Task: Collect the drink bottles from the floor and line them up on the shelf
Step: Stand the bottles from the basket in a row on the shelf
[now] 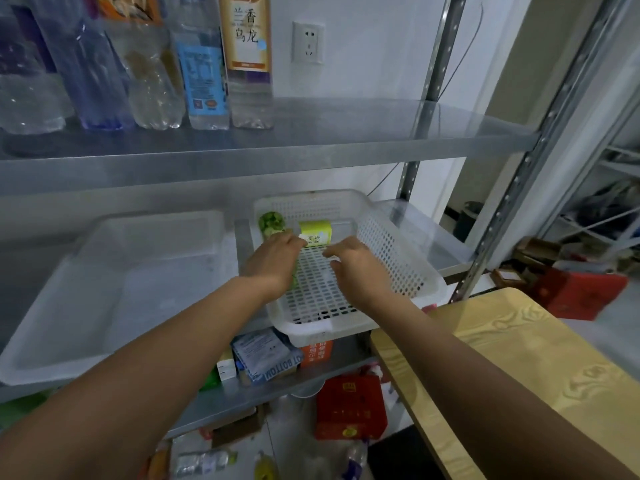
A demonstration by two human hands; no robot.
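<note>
Both my hands reach into a white perforated basket (pixel 391 251) on the middle shelf. My left hand (pixel 275 261) grips a green bottle (pixel 272 221) that lies along the basket's left side. Beside it lies a clear bottle with a yellow label (pixel 317 232), and the curled fingers of my right hand (pixel 351 266) close on its near end. On the upper shelf (pixel 346 133), several bottles stand in a row at the left, ending with a tall tea bottle (pixel 249 60). More bottles lie on the floor below, one clear (pixel 201 462) and one yellow (pixel 265 467).
A large translucent tray (pixel 69 306) sits to the left of the basket. Boxes and packets fill the lower shelf (pixel 263 355). A red box (pixel 349 407) stands on the floor. A yellow wooden tabletop (pixel 519 358) juts in at the right. Metal shelf posts (pixel 519 181) rise beside it.
</note>
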